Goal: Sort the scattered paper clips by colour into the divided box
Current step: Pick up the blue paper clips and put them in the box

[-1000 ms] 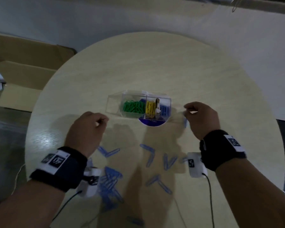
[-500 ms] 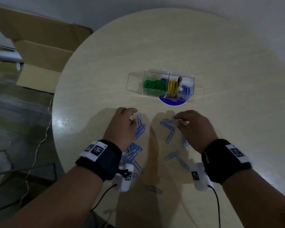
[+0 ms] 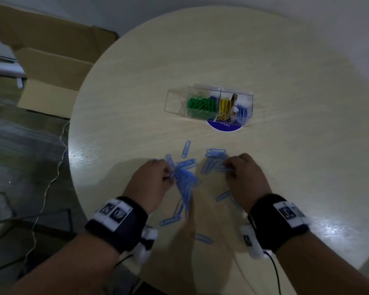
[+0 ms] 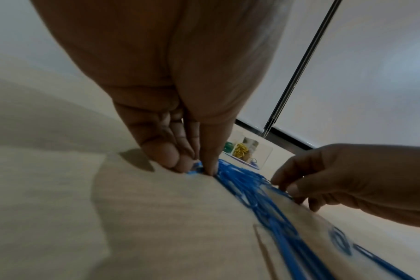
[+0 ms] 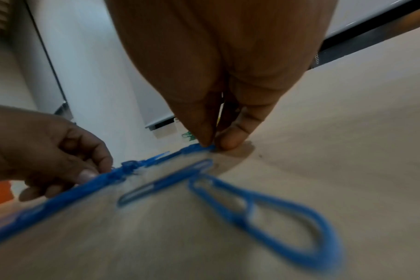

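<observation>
Several blue paper clips (image 3: 184, 175) lie scattered and heaped on the round table near me. My left hand (image 3: 152, 180) pinches the left edge of the heap of blue clips (image 4: 230, 171) with curled fingers. My right hand (image 3: 242, 173) pinches blue clips (image 5: 199, 147) of a smaller cluster (image 3: 214, 161) on the right. The clear divided box (image 3: 209, 103) stands farther out, holding green clips (image 3: 200, 104), yellow clips (image 3: 225, 108) and blue clips (image 3: 242, 111) in separate compartments.
The light wooden round table (image 3: 285, 81) has bare surface beyond and right of the box. A purple round label (image 3: 224, 126) lies under the box front. Loose blue clips (image 3: 202, 238) lie near my wrists. An open cardboard box (image 3: 51, 60) stands on the floor at left.
Both hands pulled back from beside the box to the scattered clips and moved toward each other. The blue clips are now raked into two heaps under the fingers.
</observation>
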Tool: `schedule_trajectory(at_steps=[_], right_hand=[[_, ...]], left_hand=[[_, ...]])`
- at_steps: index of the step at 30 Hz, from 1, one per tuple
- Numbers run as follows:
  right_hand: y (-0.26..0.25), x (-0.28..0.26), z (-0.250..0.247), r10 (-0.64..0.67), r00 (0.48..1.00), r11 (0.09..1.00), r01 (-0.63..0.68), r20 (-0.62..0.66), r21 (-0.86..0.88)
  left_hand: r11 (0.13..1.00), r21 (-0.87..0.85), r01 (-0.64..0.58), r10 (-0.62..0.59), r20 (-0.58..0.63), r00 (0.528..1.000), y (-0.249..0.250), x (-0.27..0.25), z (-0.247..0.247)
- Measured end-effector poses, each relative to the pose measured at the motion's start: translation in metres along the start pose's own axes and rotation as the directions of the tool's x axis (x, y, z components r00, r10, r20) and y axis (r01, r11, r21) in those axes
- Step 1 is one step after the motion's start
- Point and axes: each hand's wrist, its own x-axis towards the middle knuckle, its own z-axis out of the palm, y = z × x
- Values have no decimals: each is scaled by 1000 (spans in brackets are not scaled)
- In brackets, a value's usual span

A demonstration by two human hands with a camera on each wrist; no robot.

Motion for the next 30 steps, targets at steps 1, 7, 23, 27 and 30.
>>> schedule_trajectory(at_steps=[1, 7, 23, 27, 30], right_hand=[[-3, 3, -3, -4, 999, 999, 6, -33, 34], [-23, -69, -28, -334, 916, 942, 316, 222, 112], [-3, -23, -15, -222, 975, 975, 222, 29, 2], [19, -58, -22, 69, 998, 997, -69, -8, -32], [16, -68, -8, 49, 997, 994, -43, 59, -99]], left_hand=[[1000, -23, -6, 6, -12, 1000, 6, 7, 0], [997, 27, -76, 74, 86, 994, -3, -44, -27], [975, 163, -151, 160, -41, 986, -3, 12, -5], [957, 268, -112, 158, -155, 975, -14, 15, -9], [948, 266, -175, 204, -86, 975, -15, 15, -5]])
